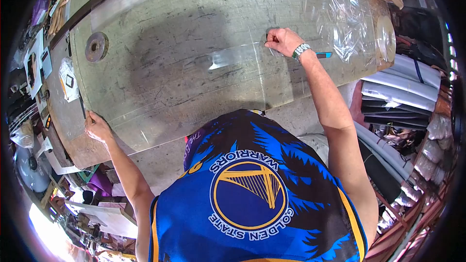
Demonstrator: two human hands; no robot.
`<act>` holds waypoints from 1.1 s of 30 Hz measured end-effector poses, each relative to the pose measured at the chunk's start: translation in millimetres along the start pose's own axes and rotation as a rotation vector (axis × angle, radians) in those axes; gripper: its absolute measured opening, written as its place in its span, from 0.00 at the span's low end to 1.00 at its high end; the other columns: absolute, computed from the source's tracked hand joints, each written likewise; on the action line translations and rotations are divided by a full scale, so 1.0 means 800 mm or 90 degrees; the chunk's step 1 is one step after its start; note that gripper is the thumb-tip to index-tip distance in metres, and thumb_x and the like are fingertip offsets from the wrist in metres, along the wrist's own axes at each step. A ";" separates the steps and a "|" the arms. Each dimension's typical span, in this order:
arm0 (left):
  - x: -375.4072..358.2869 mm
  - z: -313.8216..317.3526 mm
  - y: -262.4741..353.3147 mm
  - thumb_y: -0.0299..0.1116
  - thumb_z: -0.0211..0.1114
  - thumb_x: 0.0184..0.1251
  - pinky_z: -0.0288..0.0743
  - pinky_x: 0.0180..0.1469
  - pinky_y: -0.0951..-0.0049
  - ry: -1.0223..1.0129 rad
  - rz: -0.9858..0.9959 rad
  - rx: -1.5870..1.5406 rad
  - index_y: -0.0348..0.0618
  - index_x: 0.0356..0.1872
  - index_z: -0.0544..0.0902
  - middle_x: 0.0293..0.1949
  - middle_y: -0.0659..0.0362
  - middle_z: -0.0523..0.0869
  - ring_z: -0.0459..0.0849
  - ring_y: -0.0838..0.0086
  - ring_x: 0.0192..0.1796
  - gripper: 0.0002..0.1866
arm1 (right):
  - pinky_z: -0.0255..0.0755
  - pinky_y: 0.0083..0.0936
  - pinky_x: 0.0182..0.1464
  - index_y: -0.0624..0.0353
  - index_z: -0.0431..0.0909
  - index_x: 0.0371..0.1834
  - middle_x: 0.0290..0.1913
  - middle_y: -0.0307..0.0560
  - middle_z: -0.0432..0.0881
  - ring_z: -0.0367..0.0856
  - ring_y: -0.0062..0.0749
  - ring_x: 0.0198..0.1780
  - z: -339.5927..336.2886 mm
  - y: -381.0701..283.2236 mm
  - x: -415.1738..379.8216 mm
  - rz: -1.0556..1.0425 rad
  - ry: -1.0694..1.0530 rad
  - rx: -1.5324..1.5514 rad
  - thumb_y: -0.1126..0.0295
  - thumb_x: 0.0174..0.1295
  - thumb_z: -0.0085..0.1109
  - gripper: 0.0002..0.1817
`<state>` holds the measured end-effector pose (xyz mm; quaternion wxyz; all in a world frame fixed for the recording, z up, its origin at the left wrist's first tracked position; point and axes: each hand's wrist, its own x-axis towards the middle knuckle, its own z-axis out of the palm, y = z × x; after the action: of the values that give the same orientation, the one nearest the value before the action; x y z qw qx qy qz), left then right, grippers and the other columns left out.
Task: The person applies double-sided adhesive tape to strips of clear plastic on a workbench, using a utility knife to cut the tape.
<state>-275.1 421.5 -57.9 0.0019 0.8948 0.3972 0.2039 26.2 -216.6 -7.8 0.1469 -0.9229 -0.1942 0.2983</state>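
My left hand (98, 127) is at the left end of the worktable (160, 92), its fingers pinched round the lower end of a thin dark strip (82, 106). My right hand (284, 41), with a bracelet watch (301, 50) at the wrist, is closed in a pinch over the right half of the table. What its fingertips hold is too small to make out. A shiny, clear patch (223, 59), like plastic film, lies just left of that hand. Under the right wrist lies a blue and black cutter knife (324, 55).
A round metal disc (96, 47) rests on the left of the tabletop. Crumpled clear plastic (347, 22) covers its right part, beside a tape roll (385, 39). A white packet (69, 80) lies near the left edge. Rolled sheets (400, 90) are stacked at the right.
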 end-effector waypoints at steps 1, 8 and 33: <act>0.000 0.001 0.000 0.45 0.61 0.76 0.79 0.56 0.53 0.003 -0.001 -0.002 0.37 0.52 0.91 0.48 0.41 0.91 0.88 0.47 0.49 0.21 | 0.78 0.42 0.42 0.56 0.84 0.37 0.33 0.49 0.88 0.87 0.47 0.37 -0.001 -0.002 -0.001 0.003 0.001 0.004 0.61 0.63 0.72 0.11; 0.000 0.006 -0.004 0.44 0.61 0.75 0.79 0.56 0.53 0.013 0.000 -0.005 0.37 0.51 0.91 0.48 0.41 0.91 0.88 0.47 0.50 0.21 | 0.77 0.42 0.41 0.57 0.83 0.36 0.30 0.48 0.86 0.85 0.45 0.35 -0.003 -0.005 -0.006 0.013 0.012 0.019 0.60 0.62 0.74 0.13; -0.100 -0.067 0.437 0.36 0.71 0.62 0.66 0.73 0.47 -0.235 0.506 -0.343 0.50 0.52 0.89 0.66 0.47 0.81 0.73 0.48 0.71 0.16 | 0.79 0.40 0.43 0.51 0.83 0.32 0.35 0.43 0.90 0.88 0.40 0.40 -0.009 0.001 0.019 0.042 -0.020 -0.059 0.52 0.54 0.80 0.18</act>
<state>-94.5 116.6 20.3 0.2249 0.9654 -0.0472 0.1230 42.1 -211.3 -9.8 0.0907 -0.9299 -0.1793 0.3081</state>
